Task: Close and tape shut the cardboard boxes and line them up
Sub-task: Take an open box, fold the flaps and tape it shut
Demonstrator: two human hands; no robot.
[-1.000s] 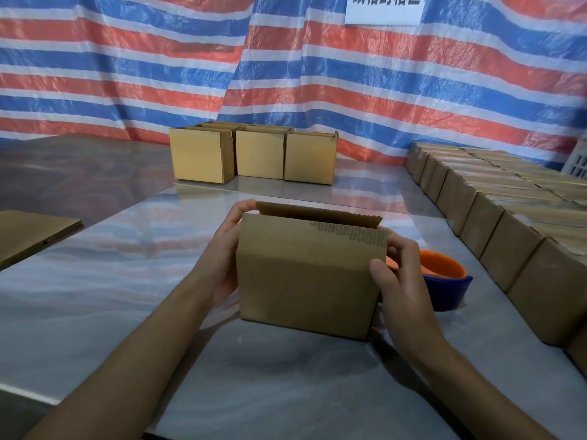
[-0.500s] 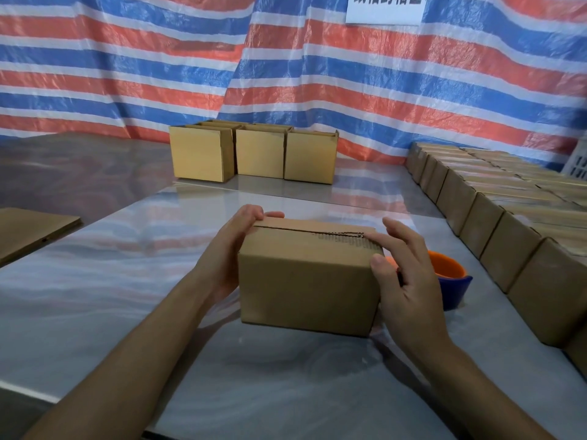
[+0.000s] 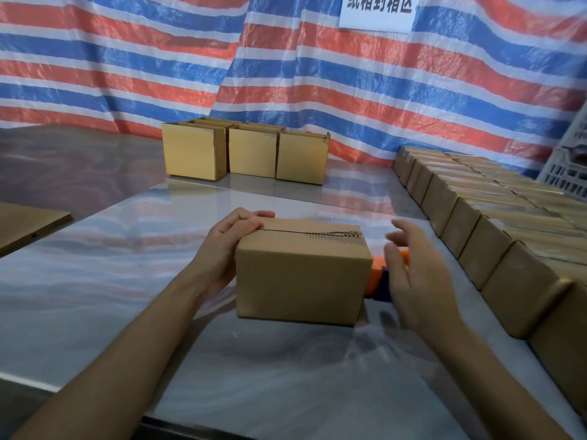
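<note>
**Now the box flaps are down and one hand holds them**

Right in front of me a small cardboard box (image 3: 301, 274) sits on the shiny grey table (image 3: 95, 281). Its two top flaps lie flat and meet in a thin dark line. Near the right end of that line there is some dark print, but it is too blurry for me to read. I see no tape on the line.

My left hand (image 3: 227, 246) is on the left end of the box. The fingers (image 3: 254, 219) are curled close together and press on the top left edge.

My right hand (image 3: 413, 268) is in the air just beside the right end of the box and does not touch it. Its fingers are spread apart and a bit blurry. Behind this hand I can see part of an orange and blue tape holder (image 3: 378, 277) on the table.

Far back, three boxes (image 3: 251, 154) with open tops stand side by side by the striped red, white and blue sheet (image 3: 158, 58). A long row of closed boxes (image 3: 460, 211) runs down the right side. A flat piece of cardboard (image 3: 28, 223) lies at the left edge.

Up top hangs a white sign (image 3: 378, 11) with big dark Chinese letters, cut off by the edge
</note>
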